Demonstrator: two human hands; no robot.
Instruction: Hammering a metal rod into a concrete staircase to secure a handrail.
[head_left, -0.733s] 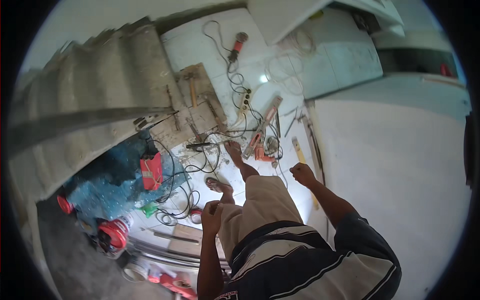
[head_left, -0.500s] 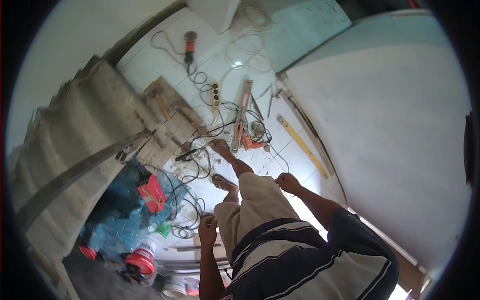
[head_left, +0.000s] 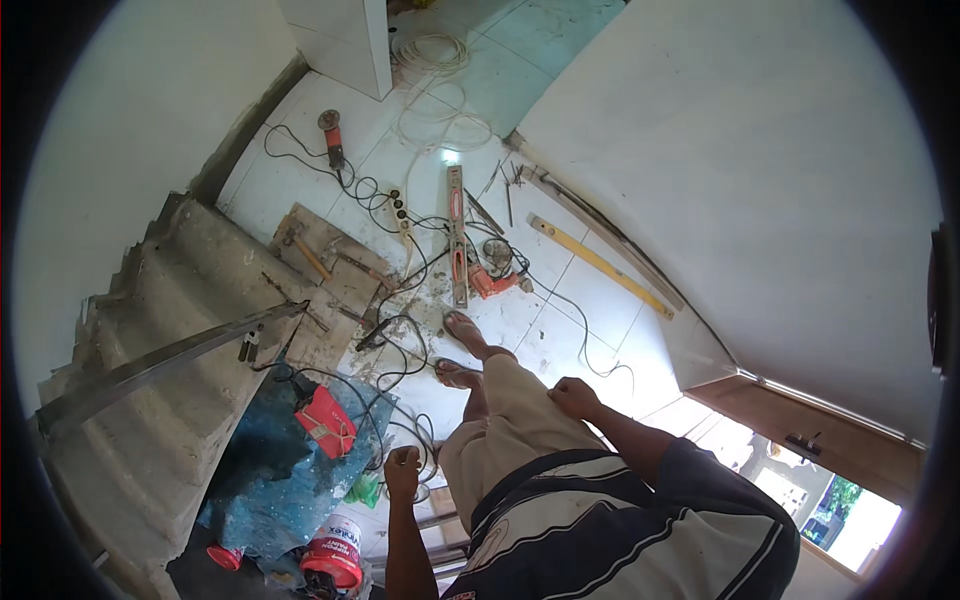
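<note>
My left hand [head_left: 403, 468] hangs beside my beige shorts [head_left: 505, 400], its fingers curled; whether it holds anything is too small to tell. My right hand [head_left: 571, 397] is closed against my right thigh, and its palm is hidden. My sandalled feet [head_left: 465, 330] stand on white tiles, just short of a long spirit level [head_left: 457, 200] lying by an orange drill [head_left: 493, 282] and tangled cables. A yellow level [head_left: 600, 265] lies to the right. An angle grinder [head_left: 334, 145], a power strip [head_left: 399, 210] and a dirty board [head_left: 290, 215] with a hammer [head_left: 310, 258] lie farther forward.
Concrete stairs [head_left: 160, 370] with a metal bar [head_left: 210, 338] rise on the left. Blue plastic sheeting [head_left: 260, 470], a red box [head_left: 325, 418] and a paint bucket [head_left: 335, 550] lie below them. A white wall [head_left: 730, 170], a doorway [head_left: 790, 450] and coiled white hose [head_left: 430, 55] are around me.
The view has swung, revealing more of the stairs and the bright doorway at lower right. My feet have shifted slightly. My right hand has lowered to my thigh; my left hand hangs lower in view.
</note>
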